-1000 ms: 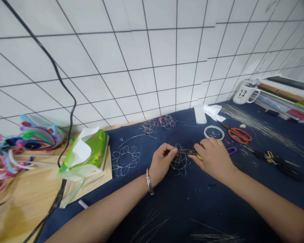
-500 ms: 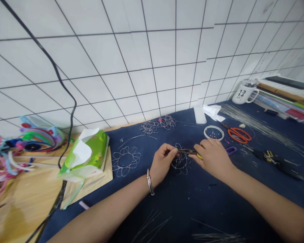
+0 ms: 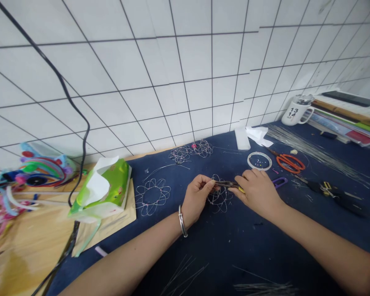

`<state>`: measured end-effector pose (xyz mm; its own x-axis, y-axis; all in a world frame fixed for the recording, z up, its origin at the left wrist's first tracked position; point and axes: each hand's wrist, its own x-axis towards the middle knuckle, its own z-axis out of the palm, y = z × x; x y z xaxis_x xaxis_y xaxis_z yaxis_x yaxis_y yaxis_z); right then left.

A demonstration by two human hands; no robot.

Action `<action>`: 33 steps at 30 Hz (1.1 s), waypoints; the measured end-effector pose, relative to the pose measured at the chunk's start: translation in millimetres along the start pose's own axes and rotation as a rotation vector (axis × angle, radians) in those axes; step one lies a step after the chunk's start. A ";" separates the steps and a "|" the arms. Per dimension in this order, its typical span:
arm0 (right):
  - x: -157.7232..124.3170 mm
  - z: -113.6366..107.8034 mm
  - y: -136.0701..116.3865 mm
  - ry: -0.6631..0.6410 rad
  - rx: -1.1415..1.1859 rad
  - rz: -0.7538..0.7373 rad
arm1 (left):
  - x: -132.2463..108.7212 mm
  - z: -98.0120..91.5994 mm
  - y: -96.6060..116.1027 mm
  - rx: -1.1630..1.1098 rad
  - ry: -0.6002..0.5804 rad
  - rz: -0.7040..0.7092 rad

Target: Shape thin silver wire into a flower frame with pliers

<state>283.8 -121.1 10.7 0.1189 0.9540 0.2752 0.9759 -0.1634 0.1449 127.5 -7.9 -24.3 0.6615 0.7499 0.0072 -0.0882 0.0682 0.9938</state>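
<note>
My left hand (image 3: pixel 197 198), a silver bangle on its wrist, pinches the upper left edge of a flower-shaped wire ring (image 3: pixel 219 201). In my right hand (image 3: pixel 255 190) is a pair of pliers (image 3: pixel 230 184) with yellow on the handles. Its dark jaws reach left to the wire at my left fingertips; the exact grip point is too small to make out. Left of my hands, another looped wire flower (image 3: pixel 153 196) with small pink beads lies flat on the dark blue cloth (image 3: pixel 222 250). Behind them sit bunched wire pieces (image 3: pixel 202 148) with a pink bead.
At right are a white ring-shaped dish (image 3: pixel 259 161) with tiny beads, orange-handled scissors (image 3: pixel 290 163), black-handled pliers (image 3: pixel 333 193), long wires (image 3: pixel 314 150) and a white mug (image 3: pixel 297 111). A green tissue pack (image 3: pixel 117 187) stands left. Cut wires (image 3: pixel 265 289) lie in front.
The view has shifted slightly. Both hands keep nearly the same pose, with the pliers still at the wire by my left fingertips.
</note>
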 end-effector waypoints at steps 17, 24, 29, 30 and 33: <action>0.6 4.1 -0.1 -0.042 0.068 0.011 | -0.6 2.6 0.4 -0.033 0.028 -0.014; 1.3 1.6 -1.7 -0.069 0.056 0.014 | -0.1 0.4 0.3 0.025 0.015 -0.001; 2.3 -2.1 -2.3 -0.075 0.051 0.010 | 2.4 -2.5 0.7 0.092 0.011 0.030; 2.4 -2.3 -2.3 -0.075 0.049 0.008 | 2.8 -2.8 1.2 0.093 0.010 0.032; 2.4 -1.0 -2.0 -0.072 0.047 -0.002 | 3.9 -3.7 3.2 0.085 -0.009 0.034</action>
<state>281.9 -118.7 12.0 0.1279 0.9702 0.2058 0.9834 -0.1510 0.1005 127.0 -2.3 -21.5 0.6661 0.7447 0.0416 -0.0477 -0.0131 0.9988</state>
